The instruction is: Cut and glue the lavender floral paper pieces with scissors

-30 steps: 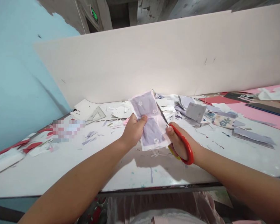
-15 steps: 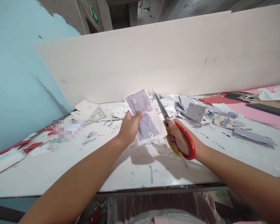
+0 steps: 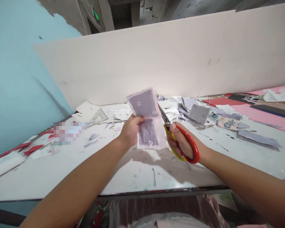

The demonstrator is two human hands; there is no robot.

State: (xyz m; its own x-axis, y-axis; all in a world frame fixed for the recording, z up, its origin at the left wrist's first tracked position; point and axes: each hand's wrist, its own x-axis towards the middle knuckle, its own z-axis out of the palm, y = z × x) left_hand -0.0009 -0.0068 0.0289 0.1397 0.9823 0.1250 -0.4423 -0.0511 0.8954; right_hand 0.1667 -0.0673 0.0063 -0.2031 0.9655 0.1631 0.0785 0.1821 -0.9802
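The left hand point(image 3: 130, 131) pinches the purple piece point(image 3: 144, 104) at its left edge, with the thumb on the near face; the fingers behind are mostly hidden. This piece, with white flowers and a pale border, is lifted above the middle of the white table point(image 3: 73, 177), and it leans a little. The right hand point(image 3: 183, 142) is closed around the handles of the scissors point(image 3: 166, 121), just to the right of the piece. The blades point to the far side along its right border; whether they touch it, I cannot tell.

For good cutting here, I think the left thumb should press firmly, so that the border is flat and does not bend away. The blades would better run parallel to the purple part, only in the pale margin, with short and calm strokes. The left fingers should stay well apart from the blade line. Far to the right lie loose scraps point(image 3: 199, 114), near the white board point(image 3: 144, 57).
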